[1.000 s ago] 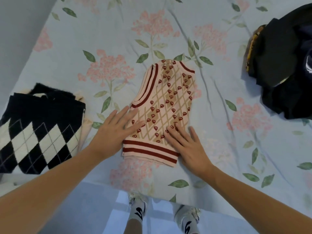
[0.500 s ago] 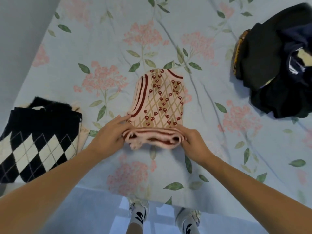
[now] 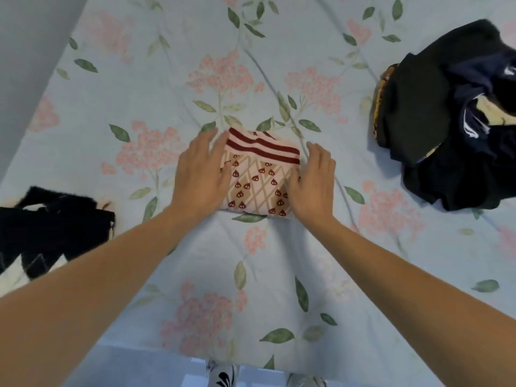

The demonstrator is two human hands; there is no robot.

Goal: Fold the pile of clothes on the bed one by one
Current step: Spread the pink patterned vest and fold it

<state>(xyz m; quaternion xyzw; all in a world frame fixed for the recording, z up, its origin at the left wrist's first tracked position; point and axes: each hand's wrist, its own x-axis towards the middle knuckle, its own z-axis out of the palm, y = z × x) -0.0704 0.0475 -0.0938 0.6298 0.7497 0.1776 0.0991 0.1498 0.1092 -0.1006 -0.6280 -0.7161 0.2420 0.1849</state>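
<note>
Since half second ago: striped hem carried up and over, pink knit vest with red heart and tan lattice pattern [image 3: 258, 174] now halved into compact packet, mid-bed on blue floral bedsheet [image 3: 139, 88]. Left hand [image 3: 199, 170] and right hand [image 3: 312, 177] flat, fingers extended, gripping nothing, pressing packet's sides. Advice: square edges, smooth fold, then move onto folded black-and-white argyle knit [image 3: 47, 233] at left. Dark unfolded clothes pile [image 3: 452, 121] waits at right.
</note>
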